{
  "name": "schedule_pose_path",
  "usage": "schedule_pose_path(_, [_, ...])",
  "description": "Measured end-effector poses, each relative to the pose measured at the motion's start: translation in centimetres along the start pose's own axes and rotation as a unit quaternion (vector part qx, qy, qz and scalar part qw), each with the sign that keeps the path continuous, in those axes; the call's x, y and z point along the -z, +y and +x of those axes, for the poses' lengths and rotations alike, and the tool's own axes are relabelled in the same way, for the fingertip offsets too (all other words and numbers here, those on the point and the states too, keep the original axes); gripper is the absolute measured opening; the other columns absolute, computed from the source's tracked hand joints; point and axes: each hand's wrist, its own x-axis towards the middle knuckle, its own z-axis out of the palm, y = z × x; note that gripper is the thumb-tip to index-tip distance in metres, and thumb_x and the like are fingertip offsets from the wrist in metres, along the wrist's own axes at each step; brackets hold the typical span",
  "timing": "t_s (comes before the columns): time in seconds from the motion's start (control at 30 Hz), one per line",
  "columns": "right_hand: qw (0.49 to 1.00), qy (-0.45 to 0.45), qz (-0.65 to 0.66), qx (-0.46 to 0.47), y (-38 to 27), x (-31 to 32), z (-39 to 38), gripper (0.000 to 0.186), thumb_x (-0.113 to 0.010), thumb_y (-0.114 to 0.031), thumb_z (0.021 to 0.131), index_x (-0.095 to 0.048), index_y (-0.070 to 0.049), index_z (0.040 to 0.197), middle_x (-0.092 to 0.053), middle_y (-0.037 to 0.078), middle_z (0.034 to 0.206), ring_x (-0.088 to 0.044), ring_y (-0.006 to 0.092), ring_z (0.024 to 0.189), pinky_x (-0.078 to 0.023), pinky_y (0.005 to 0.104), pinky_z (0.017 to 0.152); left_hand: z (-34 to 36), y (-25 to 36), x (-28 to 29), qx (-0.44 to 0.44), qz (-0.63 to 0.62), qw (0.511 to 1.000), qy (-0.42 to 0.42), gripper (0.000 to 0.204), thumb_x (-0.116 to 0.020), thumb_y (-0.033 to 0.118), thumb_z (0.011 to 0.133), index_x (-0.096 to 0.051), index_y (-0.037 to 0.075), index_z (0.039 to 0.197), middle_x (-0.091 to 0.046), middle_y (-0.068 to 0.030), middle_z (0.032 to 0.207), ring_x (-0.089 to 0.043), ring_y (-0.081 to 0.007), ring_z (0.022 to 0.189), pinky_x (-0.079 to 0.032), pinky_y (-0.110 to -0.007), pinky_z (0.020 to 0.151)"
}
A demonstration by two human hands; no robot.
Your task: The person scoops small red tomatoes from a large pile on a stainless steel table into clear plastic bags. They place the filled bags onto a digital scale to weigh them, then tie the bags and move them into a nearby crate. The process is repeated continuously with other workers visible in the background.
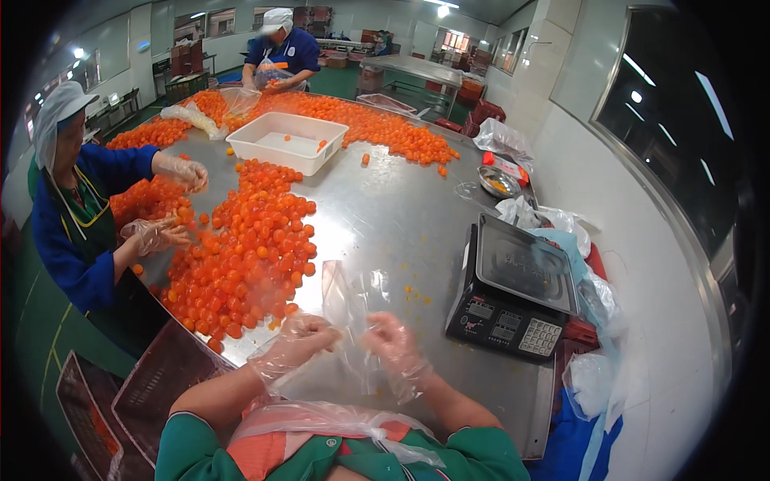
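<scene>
My left hand, in a clear plastic glove, is closed with its fingertips pinching the left side of a thin clear plastic bag. Across from it, my right hand, also gloved, has its fingers curled on the bag's other side. The bag spreads between them over the metal table, and nothing shows inside it. Left of the bag lies a large heap of shiny orange balls that look like egg yolks. My left hand is just beside the heap's near edge.
A black digital scale stands on the right, by a metal bowl. A white tub holds a few orange balls. One co-worker handles balls at left; another holds a bag at the far side. Crates stand lower left.
</scene>
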Motion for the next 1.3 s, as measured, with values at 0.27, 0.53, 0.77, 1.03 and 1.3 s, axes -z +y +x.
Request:
schedule_pose_path(0.27, [0.947,0.205,0.034,0.244,-12.6,8.5,4.0,0.018,-0.058,-0.006,0.092,-0.064,-0.002,0.109,-0.056,-0.001,0.077,-0.048,0.0079,0.062,-0.044,0.0226,0.055,2.7,7.9,1.3,-0.224,0.021,0.967,0.118,0.013,-0.063,0.004,0.082,-0.067,0.0,0.07,-0.063,-0.0045,0.065,-0.058,-0.0094,0.059,-0.046,-0.025,0.054])
schedule_pose_path(0.53, [0.617,0.221,-0.462,0.597,-20.5,4.7,0.5,0.028,-0.064,-0.001,0.084,-0.063,0.006,0.111,-0.065,0.013,0.088,-0.059,0.0196,0.072,-0.049,0.0326,0.065,6.1,8.6,-1.7,-0.259,-0.148,0.943,0.151,0.02,-0.064,0.008,0.084,-0.06,0.003,0.065,-0.054,-0.0011,0.06,-0.052,-0.0081,0.059,-0.041,-0.024,0.056])
schedule_pose_path(0.77, [0.715,0.114,-0.566,0.395,-6.6,3.3,7.5,0.029,-0.072,-0.005,0.076,-0.067,-0.005,0.105,-0.065,0.01,0.08,-0.061,0.0286,0.067,-0.05,0.0387,0.06,8.1,-1.9,-0.5,0.132,-0.208,0.965,0.091,0.023,-0.069,0.02,0.086,-0.061,0.003,0.099,-0.061,-0.006,0.095,-0.058,-0.0173,0.08,-0.047,-0.032,0.067])
schedule_pose_path(1.03, [0.753,0.032,-0.607,0.252,5.1,5.0,9.5,0.035,-0.071,-0.024,0.082,-0.064,-0.004,0.11,-0.064,0.015,0.095,-0.06,0.033,0.089,-0.049,0.0433,0.077,-2.7,-4.4,4.8,0.231,-0.383,0.874,0.189,0.058,-0.068,0.033,0.091,-0.038,0.004,0.132,-0.047,-0.0151,0.119,-0.058,-0.0285,0.102,-0.055,-0.04,0.077])
schedule_pose_path(1.3, [0.959,0.024,-0.217,0.178,-1.0,-6.0,15.2,0.054,-0.069,-0.033,0.087,-0.057,-0.001,0.129,-0.058,0.019,0.123,-0.055,0.0356,0.112,-0.041,0.0466,0.099,-8.1,-3.8,7.2,0.235,-0.582,0.707,0.325,0.085,-0.051,0.045,0.099,0.009,0.019,0.153,-0.012,-0.0289,0.152,-0.028,-0.0476,0.139,-0.038,-0.056,0.108])
